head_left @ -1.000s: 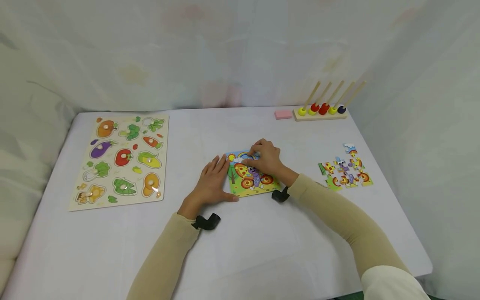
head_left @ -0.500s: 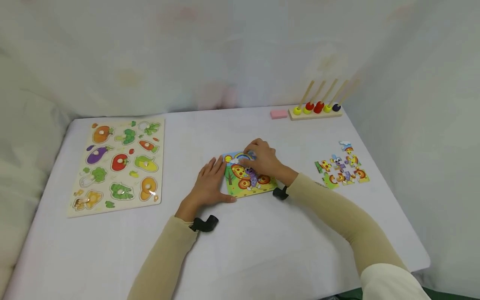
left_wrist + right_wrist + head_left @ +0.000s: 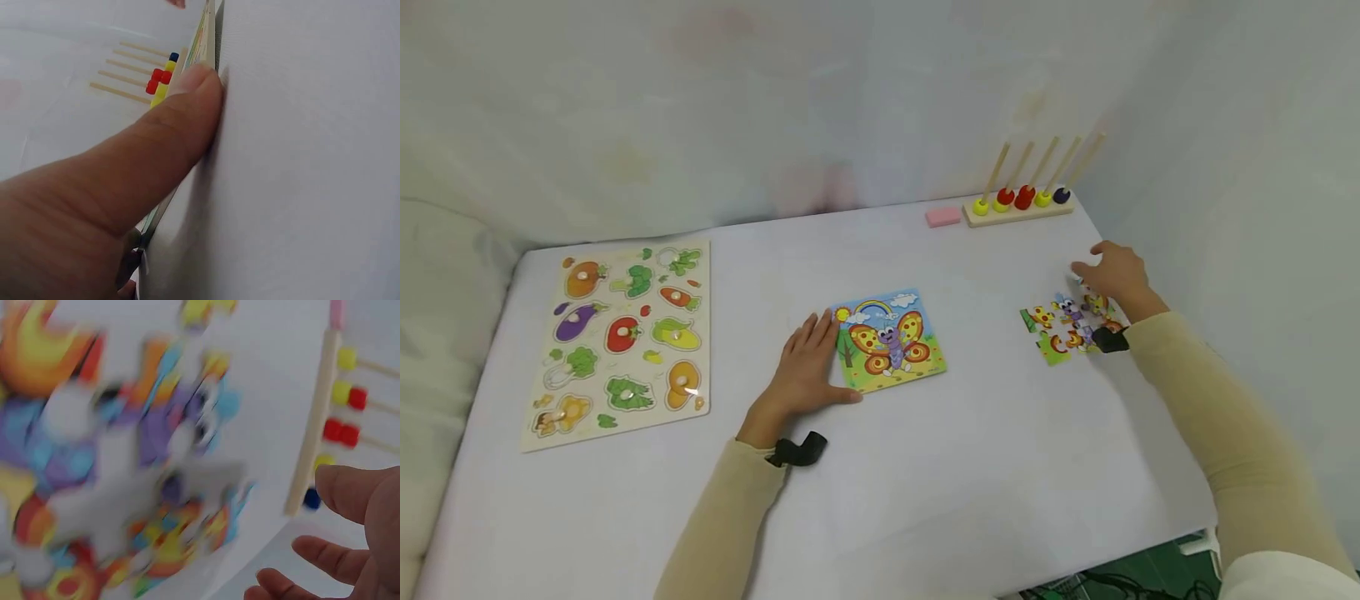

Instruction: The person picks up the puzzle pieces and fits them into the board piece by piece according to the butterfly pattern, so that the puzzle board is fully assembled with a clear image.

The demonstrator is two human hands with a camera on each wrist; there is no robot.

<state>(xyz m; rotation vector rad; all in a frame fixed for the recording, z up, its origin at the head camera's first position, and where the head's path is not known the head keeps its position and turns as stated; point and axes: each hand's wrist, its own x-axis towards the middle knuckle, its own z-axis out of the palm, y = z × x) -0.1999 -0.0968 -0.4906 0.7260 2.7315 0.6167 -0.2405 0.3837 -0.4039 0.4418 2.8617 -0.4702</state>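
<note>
A square butterfly puzzle board (image 3: 891, 342) lies mid-table, with a sun and a rainbow in its picture. My left hand (image 3: 805, 367) rests beside it, fingers straight at its left edge and thumb at its near corner. In the left wrist view, the thumb (image 3: 165, 140) touches the board's side. Over on the right, my right hand (image 3: 1116, 271) hovers at the far end of a group of loose jigsaw pieces (image 3: 1067, 312), partly covering them. Its thumb and fingers are spread with nothing between them; in the right wrist view the pieces (image 3: 181, 419) look blurred.
A vegetable peg puzzle (image 3: 625, 333) lies on the left of the white table (image 3: 925, 483). At the back right stands a wooden bead abacus (image 3: 1018, 212) with upright rods, and a pink block (image 3: 943, 217) sits beside it.
My right hand has left the top of the butterfly board and moved right to the loose pieces. The board's whole picture now shows. My left hand stays at the board's edge.
</note>
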